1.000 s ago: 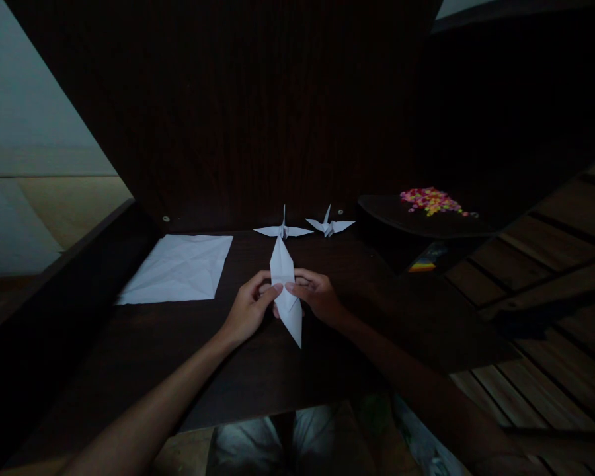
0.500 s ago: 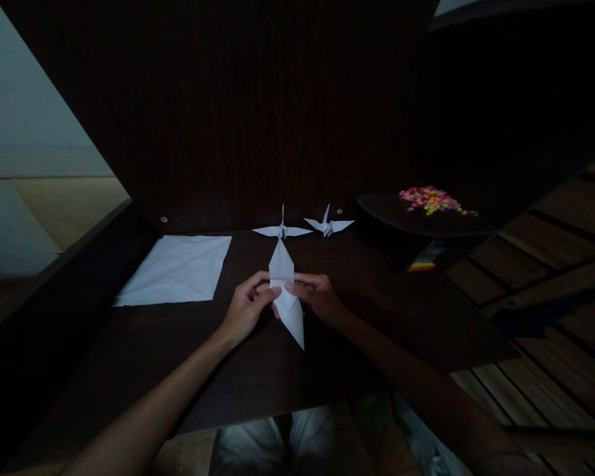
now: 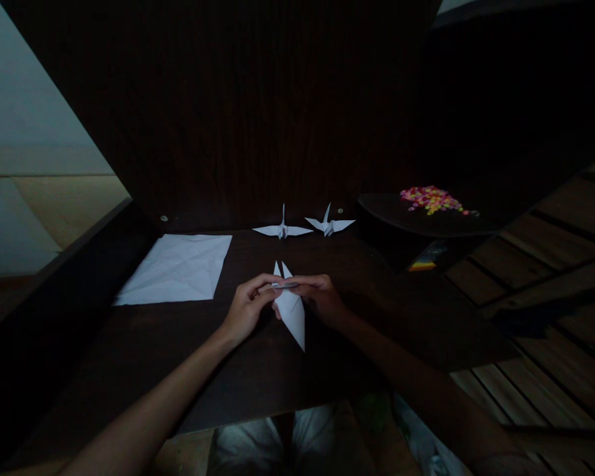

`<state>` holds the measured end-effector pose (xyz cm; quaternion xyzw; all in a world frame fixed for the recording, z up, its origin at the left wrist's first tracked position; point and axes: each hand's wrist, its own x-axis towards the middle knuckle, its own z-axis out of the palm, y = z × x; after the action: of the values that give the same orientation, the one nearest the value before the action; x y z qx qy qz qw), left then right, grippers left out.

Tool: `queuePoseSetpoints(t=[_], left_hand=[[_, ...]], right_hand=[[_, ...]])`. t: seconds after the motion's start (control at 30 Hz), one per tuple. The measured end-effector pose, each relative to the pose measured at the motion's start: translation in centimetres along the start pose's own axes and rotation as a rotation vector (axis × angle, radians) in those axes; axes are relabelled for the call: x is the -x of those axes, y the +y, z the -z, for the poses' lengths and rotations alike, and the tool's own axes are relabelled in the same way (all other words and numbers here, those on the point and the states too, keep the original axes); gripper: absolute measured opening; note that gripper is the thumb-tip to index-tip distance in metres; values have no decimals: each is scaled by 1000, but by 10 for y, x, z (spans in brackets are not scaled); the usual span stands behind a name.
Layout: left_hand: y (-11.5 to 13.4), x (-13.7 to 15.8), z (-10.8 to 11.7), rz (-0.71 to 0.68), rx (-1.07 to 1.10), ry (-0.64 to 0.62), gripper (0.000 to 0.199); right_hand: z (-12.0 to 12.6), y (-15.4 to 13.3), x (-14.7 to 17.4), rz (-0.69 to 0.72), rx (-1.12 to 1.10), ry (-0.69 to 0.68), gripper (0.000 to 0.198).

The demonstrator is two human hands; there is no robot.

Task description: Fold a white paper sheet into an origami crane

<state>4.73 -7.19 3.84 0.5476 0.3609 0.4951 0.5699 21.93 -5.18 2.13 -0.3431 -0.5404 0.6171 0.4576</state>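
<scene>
A white folded origami paper (image 3: 292, 318) is held between my two hands above the dark table. Its long pointed flap reaches down toward me, and two narrow points stick out past my fingers on the far side. My left hand (image 3: 250, 301) pinches its left edge, thumb against the fold. From the right, my right hand (image 3: 320, 295) pinches the other edge, its fingers meeting the left ones at a crease across the middle. Beyond them stand two finished white paper cranes, one crane (image 3: 283, 230) straight ahead and another crane (image 3: 328, 227) to its right.
A creased white paper sheet (image 3: 178, 268) lies on the table (image 3: 143, 357) at left, beside a raised side panel (image 3: 54, 284). At right, a pile of small colourful pieces (image 3: 432, 199) sits on a rounded dark shelf (image 3: 391, 215). A dark board rises behind the cranes.
The upper flap of the folded paper, which pointed away from me, has been bent at the middle crease and now shows edge-on between my fingers. Two narrow points have come into view behind it.
</scene>
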Motion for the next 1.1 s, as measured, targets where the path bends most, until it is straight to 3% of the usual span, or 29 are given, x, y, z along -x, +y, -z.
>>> queuePoseSetpoints(t=[0.2, 0.37, 0.57, 0.83, 1.1], left_hand=[[2, -1, -1, -16, -9, 8, 15], [-2, 0, 0, 7, 80, 11, 16], [-2, 0, 1, -3, 17, 45, 14], [-2, -1, 2, -49, -1, 25, 11], [-6, -1, 1, -24, 45, 21, 16]], right_hand=[[1, -1, 0, 34, -45, -14, 24], [-3, -4, 0, 24, -39, 49, 19], [-9, -8, 0, 6, -30, 95, 23], [-6, -10, -2, 76, 62, 123, 13], [-3, -7, 0, 74, 16, 94, 25]])
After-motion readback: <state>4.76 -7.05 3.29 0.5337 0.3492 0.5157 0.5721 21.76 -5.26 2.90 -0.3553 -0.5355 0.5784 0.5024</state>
